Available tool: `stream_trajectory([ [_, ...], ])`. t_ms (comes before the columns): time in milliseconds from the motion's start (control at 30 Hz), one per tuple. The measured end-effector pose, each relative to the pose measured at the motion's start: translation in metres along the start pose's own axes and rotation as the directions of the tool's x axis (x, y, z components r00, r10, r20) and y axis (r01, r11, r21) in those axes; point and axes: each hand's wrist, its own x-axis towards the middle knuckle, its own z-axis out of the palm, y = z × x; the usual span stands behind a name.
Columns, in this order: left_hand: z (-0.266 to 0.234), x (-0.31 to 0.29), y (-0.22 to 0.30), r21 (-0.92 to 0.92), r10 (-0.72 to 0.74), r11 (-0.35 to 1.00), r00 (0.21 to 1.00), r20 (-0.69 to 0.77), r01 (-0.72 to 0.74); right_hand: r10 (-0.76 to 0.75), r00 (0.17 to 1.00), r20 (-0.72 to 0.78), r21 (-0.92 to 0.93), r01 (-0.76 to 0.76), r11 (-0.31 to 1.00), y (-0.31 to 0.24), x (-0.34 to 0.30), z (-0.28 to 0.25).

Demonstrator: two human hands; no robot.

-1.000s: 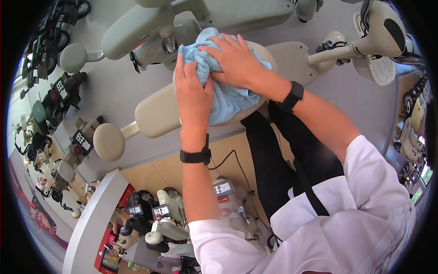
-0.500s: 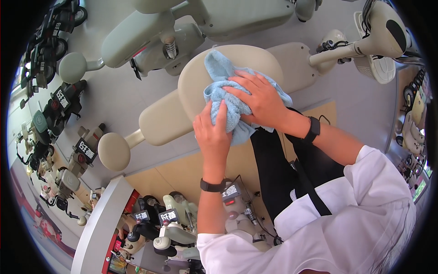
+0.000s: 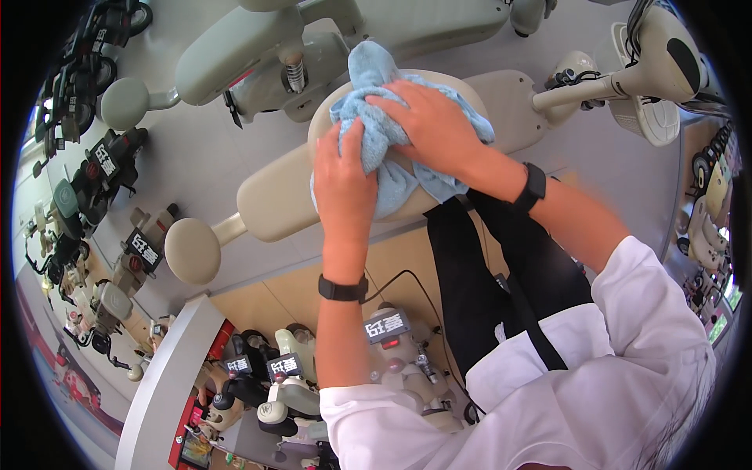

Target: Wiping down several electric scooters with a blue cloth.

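Observation:
A light blue cloth lies bunched on the cream seat of an electric scooter. Its loose corners spread over the seat's near and far sides. My left hand grips the near-left part of the cloth, thumb and fingers bent into the folds. From the right, my right hand is closed over the middle of the bundle, fingers curled into the fabric. Left of the seat is the scooter's cream rear seat, with a round backrest beyond it. Much of the main seat is hidden under cloth and hands.
A grey-green scooter stands just beyond this one. The handlebar column is at the right. More scooters are parked at the left, and others stand below near a white partition. A black cable hangs near my legs.
Both hands have moved away from me across the seat, slightly left, carrying the cloth along. The cloth is more bunched, and its near corner now hangs out below my hands.

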Motion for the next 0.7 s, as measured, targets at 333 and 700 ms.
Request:
stream_trajectory([
  [333,0.011,-0.081,0.037,-0.098,-0.053,0.994,0.991,-0.122,0.041,0.047,0.998,0.030,0.061,-0.049,0.997,-0.041,-0.072,-0.012],
  [700,-0.012,0.036,-0.028,-0.108,-0.081,0.992,0.994,-0.076,0.073,0.109,0.994,-0.030,0.138,-0.103,0.985,-0.021,0.042,0.034],
])
